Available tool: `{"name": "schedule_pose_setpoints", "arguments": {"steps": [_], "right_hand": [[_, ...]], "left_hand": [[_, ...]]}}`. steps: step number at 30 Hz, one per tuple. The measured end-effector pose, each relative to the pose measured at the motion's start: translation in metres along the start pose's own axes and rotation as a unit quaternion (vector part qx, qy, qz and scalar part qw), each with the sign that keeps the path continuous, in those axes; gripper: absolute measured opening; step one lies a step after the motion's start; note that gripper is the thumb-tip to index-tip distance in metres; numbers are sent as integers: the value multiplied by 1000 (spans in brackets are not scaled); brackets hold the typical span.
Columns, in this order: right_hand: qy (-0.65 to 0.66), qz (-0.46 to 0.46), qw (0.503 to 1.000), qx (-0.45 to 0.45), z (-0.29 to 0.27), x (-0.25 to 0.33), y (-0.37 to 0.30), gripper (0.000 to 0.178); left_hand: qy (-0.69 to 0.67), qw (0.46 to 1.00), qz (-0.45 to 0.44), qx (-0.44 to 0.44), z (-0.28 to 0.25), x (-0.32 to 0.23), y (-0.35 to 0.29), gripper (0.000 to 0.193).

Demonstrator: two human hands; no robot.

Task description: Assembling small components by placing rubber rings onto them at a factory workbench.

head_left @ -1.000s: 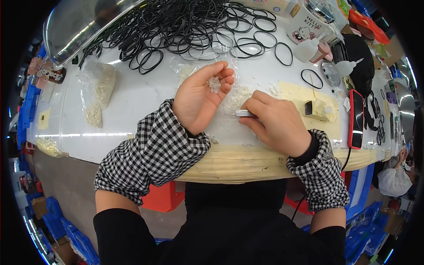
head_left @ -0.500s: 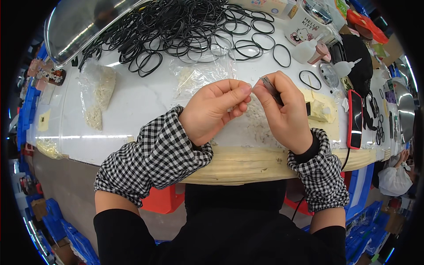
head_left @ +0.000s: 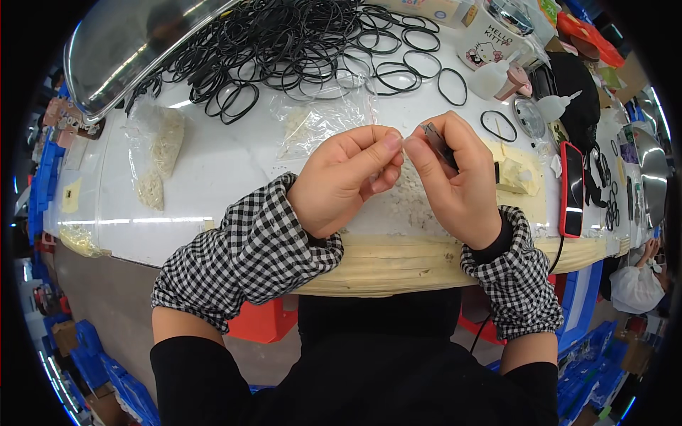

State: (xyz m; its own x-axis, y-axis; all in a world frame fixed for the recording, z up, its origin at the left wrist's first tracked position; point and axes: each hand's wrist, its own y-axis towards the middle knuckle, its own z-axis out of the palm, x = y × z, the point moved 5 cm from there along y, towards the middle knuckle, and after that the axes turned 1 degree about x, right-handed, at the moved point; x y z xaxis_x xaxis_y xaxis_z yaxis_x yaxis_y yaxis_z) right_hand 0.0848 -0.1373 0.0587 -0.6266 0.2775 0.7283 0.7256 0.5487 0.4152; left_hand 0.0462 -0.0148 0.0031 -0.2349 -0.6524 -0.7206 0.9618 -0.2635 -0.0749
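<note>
My left hand (head_left: 341, 174) is closed in a pinch, thumb against index finger; whatever lies between those fingertips is too small to make out. Close beside it, my right hand (head_left: 465, 188) grips a small, flat, dark grey metal tool (head_left: 440, 144) between thumb and curled fingers. The two sets of fingertips nearly meet above the table. Small pale bits (head_left: 408, 197) are strewn beneath them. Just beyond my left hand lies a clear plastic bag (head_left: 302, 126) with pale pieces in it. A large heap of thin black bands (head_left: 277, 53) spreads farther back.
Another clear bag of pale pieces (head_left: 165, 145) lies at left, below a shiny metal dome (head_left: 135, 50). To the right are a yellow block (head_left: 518, 179), a red-framed phone (head_left: 572, 188) with a cable and a white tub (head_left: 486, 39). Padding covers the table's near edge (head_left: 383, 266).
Both hands keep nearly the same place and grip. My right thumb and the grey tool have shifted very slightly.
</note>
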Motion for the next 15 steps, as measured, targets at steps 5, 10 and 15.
{"name": "schedule_pose_setpoints", "arguments": {"steps": [5, 10, 15], "right_hand": [[-50, -4, 998, 40, -2, -1, 1, 25], [-94, -43, 994, 33, 0, -1, 0, 31], [-77, -5, 996, 54, -1, -1, -2, 34]], "left_hand": [[-59, 997, -34, 41, 2, 0, 3, 22], [-71, 993, -45, 77, 5, -1, 1, 23], [-79, 990, -30, 116, 10, -1, 1, 21]]}}
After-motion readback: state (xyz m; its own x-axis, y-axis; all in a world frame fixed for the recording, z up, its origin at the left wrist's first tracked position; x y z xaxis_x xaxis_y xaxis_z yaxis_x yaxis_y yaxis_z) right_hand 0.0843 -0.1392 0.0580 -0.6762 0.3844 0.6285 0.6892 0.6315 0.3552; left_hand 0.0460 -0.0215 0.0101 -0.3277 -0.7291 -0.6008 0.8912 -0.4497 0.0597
